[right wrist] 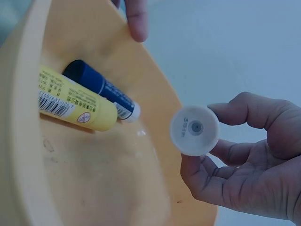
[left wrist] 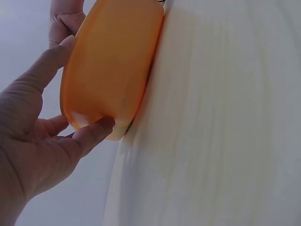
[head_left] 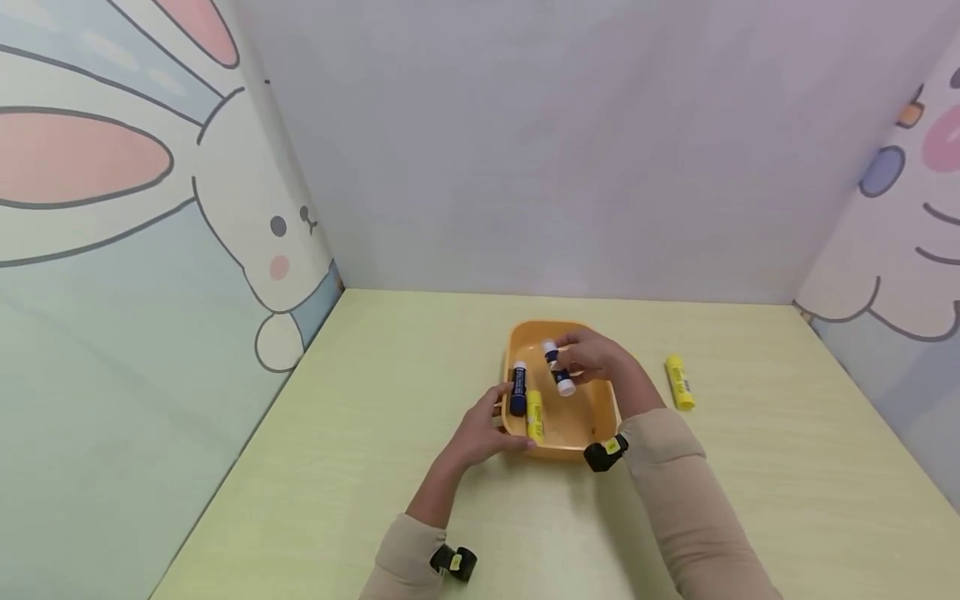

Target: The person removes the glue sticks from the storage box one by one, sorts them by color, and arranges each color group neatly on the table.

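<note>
An orange plastic basket (head_left: 570,452) rests on the table. My left hand (head_left: 480,429) grips its left near corner, thumb along the near rim and fingers at the side, as the left wrist view shows on the basket wall (left wrist: 113,61). Above the basket floor, my right hand (head_left: 592,354) pinches a dark blue glue stick with white ends (head_left: 558,367); its round white base (right wrist: 194,130) faces the right wrist camera. Inside, along the left wall, lie another dark blue glue stick (head_left: 518,389) and a yellow glue stick (head_left: 535,415), side by side.
Right of the basket, a second yellow glue stick (head_left: 679,382) lies on the pale table (head_left: 360,433). A plain wall (head_left: 525,167) rises behind the table, with cartoon-printed panels at left and right.
</note>
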A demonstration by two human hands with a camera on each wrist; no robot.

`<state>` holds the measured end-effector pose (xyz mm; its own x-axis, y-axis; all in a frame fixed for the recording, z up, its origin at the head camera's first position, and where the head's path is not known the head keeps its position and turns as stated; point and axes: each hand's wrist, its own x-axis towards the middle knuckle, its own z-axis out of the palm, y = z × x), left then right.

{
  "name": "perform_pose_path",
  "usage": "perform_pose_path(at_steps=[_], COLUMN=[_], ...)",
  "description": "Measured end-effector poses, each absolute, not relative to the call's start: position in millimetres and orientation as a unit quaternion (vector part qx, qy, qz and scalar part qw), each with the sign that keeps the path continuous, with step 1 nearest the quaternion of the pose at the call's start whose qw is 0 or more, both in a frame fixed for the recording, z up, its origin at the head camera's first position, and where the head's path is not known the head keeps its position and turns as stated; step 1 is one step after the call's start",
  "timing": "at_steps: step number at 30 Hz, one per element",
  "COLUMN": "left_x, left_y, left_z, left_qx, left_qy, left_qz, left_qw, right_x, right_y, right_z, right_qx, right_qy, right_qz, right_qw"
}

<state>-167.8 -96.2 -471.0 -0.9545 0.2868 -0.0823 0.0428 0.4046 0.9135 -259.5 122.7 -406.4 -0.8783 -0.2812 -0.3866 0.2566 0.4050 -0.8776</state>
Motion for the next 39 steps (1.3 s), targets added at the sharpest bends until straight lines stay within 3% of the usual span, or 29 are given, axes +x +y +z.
perform_pose_path(at_steps=[21, 39], left_x=[-167, -165], left_y=[-96, -98], left_z=[-470, -472], left_qx=[0.111, 0.108], left_qy=[0.834, 0.83], left_qz=[0.528, 0.534], left_qw=[0.112, 0.117], right_x=[-223, -206], right_y=[159, 184], right_z=[-406, -408], right_qx=[-0.07, -0.059], right_qy=[0.78, 0.77], right_qz=[-0.586, -0.606], right_qw=[0.205, 0.191])
